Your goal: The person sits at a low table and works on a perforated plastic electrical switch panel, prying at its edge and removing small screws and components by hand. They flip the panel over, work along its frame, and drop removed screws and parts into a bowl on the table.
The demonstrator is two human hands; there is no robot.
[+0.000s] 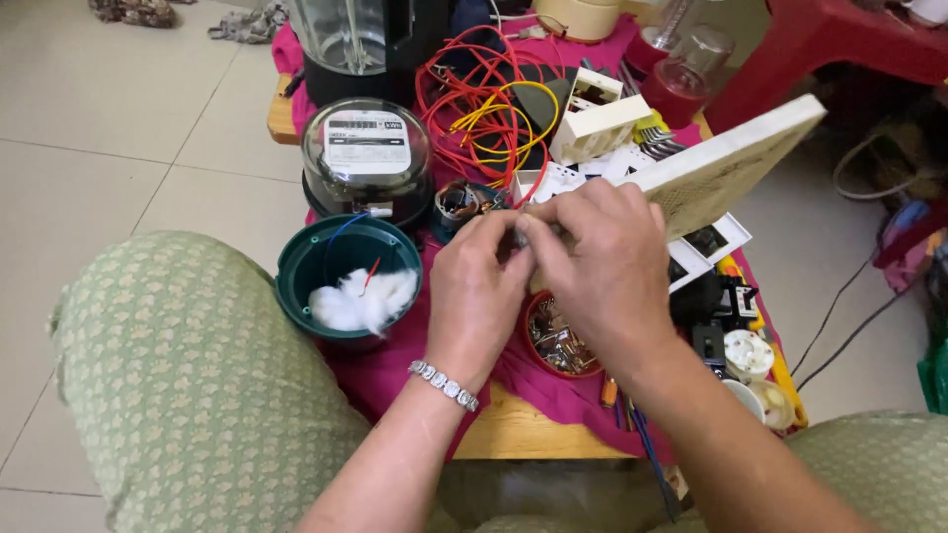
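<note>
2 hands (538,271) meet, fingers pinched on unclear small part; magenta cloth (395,370), wooden table (523,434), tiled floor (128,118).

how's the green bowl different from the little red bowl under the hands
The green bowl is larger and deeper and sits in plain view left of the left hand; the red bowl is small, shallow and half hidden under the right hand. The green one holds white fluff, the red one small metal parts. Both are round and rest on the pink cloth.
</note>
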